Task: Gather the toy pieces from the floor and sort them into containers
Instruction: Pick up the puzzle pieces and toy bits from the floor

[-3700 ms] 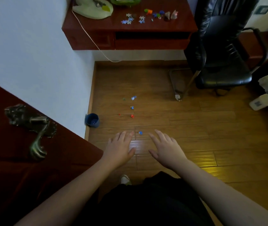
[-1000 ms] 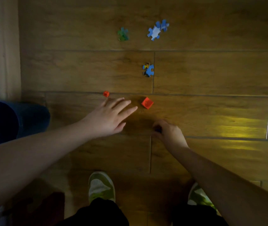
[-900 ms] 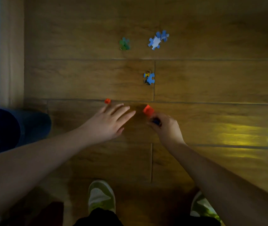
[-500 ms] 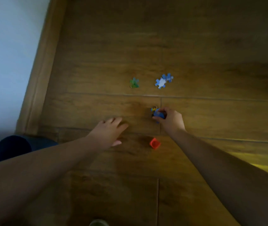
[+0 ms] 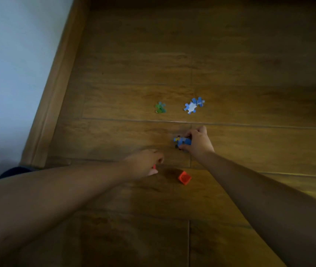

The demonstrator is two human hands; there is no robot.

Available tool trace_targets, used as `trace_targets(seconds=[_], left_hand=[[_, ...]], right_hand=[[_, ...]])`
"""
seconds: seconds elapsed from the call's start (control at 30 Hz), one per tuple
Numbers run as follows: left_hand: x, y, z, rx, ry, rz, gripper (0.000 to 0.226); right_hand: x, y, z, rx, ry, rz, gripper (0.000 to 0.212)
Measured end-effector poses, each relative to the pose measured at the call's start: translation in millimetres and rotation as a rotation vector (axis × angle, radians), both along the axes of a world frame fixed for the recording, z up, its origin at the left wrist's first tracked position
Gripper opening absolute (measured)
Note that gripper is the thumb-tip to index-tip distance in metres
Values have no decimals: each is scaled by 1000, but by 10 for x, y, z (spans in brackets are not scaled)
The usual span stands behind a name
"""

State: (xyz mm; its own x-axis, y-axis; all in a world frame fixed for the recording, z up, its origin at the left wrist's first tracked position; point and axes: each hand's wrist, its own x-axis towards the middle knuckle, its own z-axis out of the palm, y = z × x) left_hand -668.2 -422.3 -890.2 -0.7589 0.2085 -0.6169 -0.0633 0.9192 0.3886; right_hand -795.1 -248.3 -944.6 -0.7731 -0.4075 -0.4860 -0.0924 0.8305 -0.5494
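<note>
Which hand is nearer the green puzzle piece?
Roughly even; the right by a little. The right hand pinches a blue puzzle piece below and right of the green puzzle piece. The left hand sits lower, closed over a small red piece.

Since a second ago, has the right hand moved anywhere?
Yes. The right hand has gone forward past the red block, which now lies behind it, and is on the blue puzzle piece.

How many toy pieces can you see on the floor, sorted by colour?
Blue jigsaw pieces: 3, a joined pair and one at the right hand
Green jigsaw piece: 1
Red block: 1
Small red piece under the left hand: 1
Total: 6
</note>
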Motion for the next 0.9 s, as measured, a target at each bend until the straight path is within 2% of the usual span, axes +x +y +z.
trace_targets(seconds=[0.13,0.23,0.3,0.4,0.47,0.57,0.7,0.9], left_hand=[[-136,314,50,173,66,37,40],[-150,540,18,250,156,47,44],[-137,628,-39,220,194,-45,51],[-138,709,-164,52,162,-197,65],[-159,752,-213,8,140,-260,69],[-197,774,-214,4,88,-272,57],[-275,789,-194,-23,72,-322,30],[-341,777,-147,-25,-42,-268,35]], right_hand=[[24,-19,42,-21,-1,33,35],[13,-14,44,-107,-28,-70,30],[-9,5,40,-162,-54,-142,30],[-51,61,41,-269,-110,-206,38],[-81,112,55,-316,-132,-272,31],[-135,164,89,-317,-144,-343,14],[-200,169,157,-331,-137,-388,19],[-274,171,226,-315,-172,-408,28]])
